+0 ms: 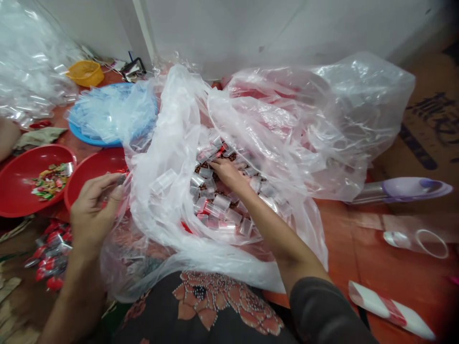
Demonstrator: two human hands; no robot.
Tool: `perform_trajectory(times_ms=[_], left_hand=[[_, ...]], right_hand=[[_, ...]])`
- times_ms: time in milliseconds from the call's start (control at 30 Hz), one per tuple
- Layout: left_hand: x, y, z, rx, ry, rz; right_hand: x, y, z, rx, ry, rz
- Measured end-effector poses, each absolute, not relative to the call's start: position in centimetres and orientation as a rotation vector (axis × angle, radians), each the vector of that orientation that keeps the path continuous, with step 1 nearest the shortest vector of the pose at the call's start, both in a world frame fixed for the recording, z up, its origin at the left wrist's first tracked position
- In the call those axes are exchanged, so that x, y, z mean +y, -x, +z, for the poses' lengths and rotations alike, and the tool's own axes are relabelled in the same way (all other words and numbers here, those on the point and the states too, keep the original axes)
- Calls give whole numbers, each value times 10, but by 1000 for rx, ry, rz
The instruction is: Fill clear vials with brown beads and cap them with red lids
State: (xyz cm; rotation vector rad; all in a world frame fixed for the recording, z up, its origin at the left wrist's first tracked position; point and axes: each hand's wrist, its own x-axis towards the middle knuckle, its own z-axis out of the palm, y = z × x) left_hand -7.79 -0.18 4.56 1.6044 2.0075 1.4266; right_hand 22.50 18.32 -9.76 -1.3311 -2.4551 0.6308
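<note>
Orange floor [344,229] spreads beneath me, white wall [229,28] ahead. Small clear tubes [222,203] lie inside an open plastic bag [172,95]; my right hand [227,174] rests on them, fingers close together, any grip hidden. At nine o'clock, my left hand [93,205] pinches a small clear piece [121,178] narrowly, beside a red bowl [91,172]. Further out sit a red bowl of sweets [17,177] and a blue tray [93,142].

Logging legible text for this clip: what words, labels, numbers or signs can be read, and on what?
None can be read. Large dark characters on the cardboard at right are blurred and cut off. Any print on the sweets in the red bowl is too small.
</note>
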Motion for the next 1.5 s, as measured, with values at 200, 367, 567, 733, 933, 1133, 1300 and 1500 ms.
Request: perform_trajectory(times_ms=[200, 367, 567, 733, 933, 1133, 1300, 1500], left_hand=[[-4, 22, 53, 1723, -1627, 1500], [-7, -15, 48, 1527, -1405, 1453], [14, -53, 21, 1215, -1085, 1284], [32, -85, -4, 1134, -1126, 1100], [35, -105, -18, 894, -1080, 1056], [25, -101, -10, 856, -891, 953], [16, -95, -2, 868, -788, 942], [15, -87, -8, 948, -837, 938]], right_hand=[[164, -214, -102, -2490, 1132, 677], [148, -224, -106, -2023, 1175, 921], [117, -243, -79, -1385, 1005, 1337], [79, -253, -50, -1151, 982, 1444], [41, -263, -35, -1175, 1097, 1371], [33, -294, -39, -1344, 1301, 1043], [42, -312, -45, -1554, 1400, 764], [47, -285, -28, -1801, 1092, 905]])
